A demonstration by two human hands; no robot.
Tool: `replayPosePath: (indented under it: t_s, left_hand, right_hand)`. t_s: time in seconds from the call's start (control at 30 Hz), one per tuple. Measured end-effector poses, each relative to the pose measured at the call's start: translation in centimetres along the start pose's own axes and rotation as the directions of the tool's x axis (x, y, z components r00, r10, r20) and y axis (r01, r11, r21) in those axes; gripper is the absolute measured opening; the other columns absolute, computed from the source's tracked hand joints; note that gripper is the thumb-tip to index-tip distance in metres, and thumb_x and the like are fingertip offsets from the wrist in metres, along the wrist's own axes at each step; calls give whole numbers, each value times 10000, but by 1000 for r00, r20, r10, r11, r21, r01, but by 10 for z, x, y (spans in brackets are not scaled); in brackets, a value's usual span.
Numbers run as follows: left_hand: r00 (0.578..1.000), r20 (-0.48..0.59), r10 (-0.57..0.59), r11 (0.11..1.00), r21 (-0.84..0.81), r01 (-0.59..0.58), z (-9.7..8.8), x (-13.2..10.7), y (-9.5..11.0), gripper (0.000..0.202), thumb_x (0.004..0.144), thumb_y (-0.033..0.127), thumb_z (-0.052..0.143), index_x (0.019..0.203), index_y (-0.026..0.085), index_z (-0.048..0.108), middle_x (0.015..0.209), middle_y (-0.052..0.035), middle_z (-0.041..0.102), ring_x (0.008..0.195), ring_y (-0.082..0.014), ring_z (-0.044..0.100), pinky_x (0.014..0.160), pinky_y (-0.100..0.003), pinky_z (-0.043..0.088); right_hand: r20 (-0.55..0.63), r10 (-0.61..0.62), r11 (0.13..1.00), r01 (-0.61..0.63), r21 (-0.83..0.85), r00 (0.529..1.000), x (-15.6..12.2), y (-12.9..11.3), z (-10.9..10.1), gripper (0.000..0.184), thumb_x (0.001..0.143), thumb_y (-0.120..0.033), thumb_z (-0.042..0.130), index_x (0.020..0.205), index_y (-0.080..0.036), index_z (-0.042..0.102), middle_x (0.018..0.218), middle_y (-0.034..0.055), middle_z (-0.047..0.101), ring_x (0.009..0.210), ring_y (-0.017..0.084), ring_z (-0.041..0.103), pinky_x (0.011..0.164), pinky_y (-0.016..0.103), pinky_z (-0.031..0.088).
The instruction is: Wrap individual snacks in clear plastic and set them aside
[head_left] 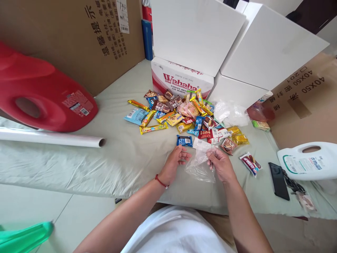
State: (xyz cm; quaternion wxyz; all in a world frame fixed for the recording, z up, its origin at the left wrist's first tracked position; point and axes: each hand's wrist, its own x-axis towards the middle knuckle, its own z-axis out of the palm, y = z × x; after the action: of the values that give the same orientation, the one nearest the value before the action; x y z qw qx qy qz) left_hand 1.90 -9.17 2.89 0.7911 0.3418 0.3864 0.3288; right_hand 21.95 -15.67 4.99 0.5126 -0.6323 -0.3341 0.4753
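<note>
My right hand [220,162] pinches the top of a clear plastic bag [200,164], which hangs crumpled down onto the pale green cloth [118,158]. My left hand [176,160] hovers just left of the bag, fingers loosely curled and apart, holding nothing. A blue snack packet [184,141] lies right above my left hand. Beyond both hands spreads a pile of several wrapped snacks [184,114]. A red and white snack packet [250,163] lies alone to the right of my right hand.
A Wahaha carton [181,79] and white boxes [263,49] stand behind the pile. A red jug [39,91] and a white tube [52,138] lie at left. A black phone [279,181] with keys and a white jug [308,161] sit at right. More clear bags [231,113] lie beside the pile.
</note>
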Motion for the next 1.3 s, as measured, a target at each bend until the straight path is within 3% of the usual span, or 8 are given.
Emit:
replayPosePath:
  t_s: [0.17,0.33,0.5,0.67,0.8,0.93,1.13,1.3]
  left_hand:
    - [962,152,-226,939,297,173,8,13,10,680,583,496,891,1105,184,587,804,2,675,707,-144,540,657,-276,317]
    - [908,292,-301,937,267,225,7,12,5,563,500,414,943,925,150,683,605,66,507,578,-94,391,586,-278,230]
    - [959,200,-201,979,71,190,4,9,-2,478,532,442,916,784,172,612,658,59,518,556,-65,400,555,-236,287]
    - [973,66,-222,968,130,213,22,7,-8,540,668,597,814,974,207,598,947,-9,633,802,-130,597,611,-223,416]
    - [944,181,-274,936,275,219,39,12,-14,520,637,612,816,804,175,589,699,24,595,589,-94,493,524,-223,314]
    - [965,212,-154,952,293,88,35,19,-20,377,662,498,780,689,175,587,580,36,568,497,-90,443,525,-249,335]
    - [996,24,89,875,475,-90,12,19,-24,276,814,429,630,883,179,723,790,-40,713,632,-155,566,626,-293,420]
    - [963,222,155,911,346,-226,20,14,-20,514,851,463,660,1297,210,629,1188,-93,708,1030,-221,620,881,-339,454]
  right_hand:
    - [71,35,999,-34,-17,997,0,2,-6,390,751,-555,818,879,-211,685,540,-59,525,451,100,423,401,225,283]
    - [-7,38,996,-37,83,999,4,6,-16,398,694,-533,866,853,-215,689,573,-79,462,446,55,307,407,211,201]
    - [-70,97,971,-80,225,993,3,17,-25,437,614,-486,921,864,-215,687,631,-65,546,444,35,279,403,190,182]
    - [-59,103,925,-73,373,993,1,21,-25,435,601,-445,941,861,-218,676,542,-103,440,419,21,197,400,175,198]
    - [-34,81,921,-62,384,996,1,22,-23,417,627,-445,930,827,-211,649,533,-108,413,410,20,195,391,173,168]
    - [-76,71,946,-43,323,995,3,24,-27,397,654,-444,917,852,-206,669,570,-86,497,416,29,243,384,186,158]
    - [-116,77,961,-43,272,990,4,27,-34,404,639,-459,920,840,-203,681,658,-44,614,432,37,313,389,197,177]
    - [-20,73,943,-62,328,997,5,30,-31,396,663,-449,911,845,-206,655,611,-67,547,423,26,237,399,197,149]
